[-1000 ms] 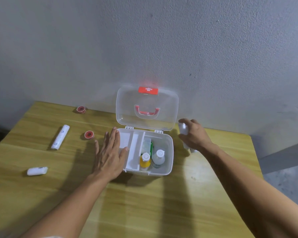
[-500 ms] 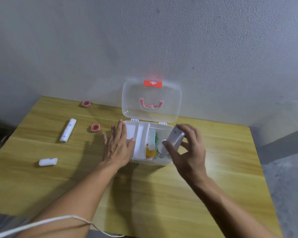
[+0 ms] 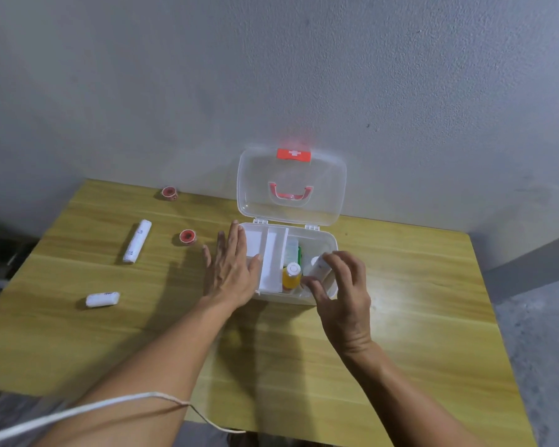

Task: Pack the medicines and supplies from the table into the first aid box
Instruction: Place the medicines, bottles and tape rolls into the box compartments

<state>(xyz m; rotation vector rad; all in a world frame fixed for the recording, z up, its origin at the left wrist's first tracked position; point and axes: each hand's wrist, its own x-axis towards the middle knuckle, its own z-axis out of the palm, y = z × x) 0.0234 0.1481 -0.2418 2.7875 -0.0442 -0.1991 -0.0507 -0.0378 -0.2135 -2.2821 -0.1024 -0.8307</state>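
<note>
Far left on the counter (image 3: 417, 317) I see a small white packet (image 3: 102, 299), then a long white roll (image 3: 137, 241), and two red tape rolls (image 3: 188, 237), all waiting well apart from the box. My left hand (image 3: 231, 269) lies flat, fingers spread, on the left rim of the first aid box (image 3: 331, 245), pinning it down. Inside, an orange bottle (image 3: 291, 275) stands upright beside the white tray. My right hand (image 3: 341, 285) pinches a white bottle (image 3: 320, 268) between thumb and fingertips, tilted, low over the right compartment. To do this well, I reckon I should straighten the bottle, ease it down next to the orange one without knocking it, and let go only once it sits. The clear lid (image 3: 291, 185) stands open against the wall, so nothing blocks me.
</note>
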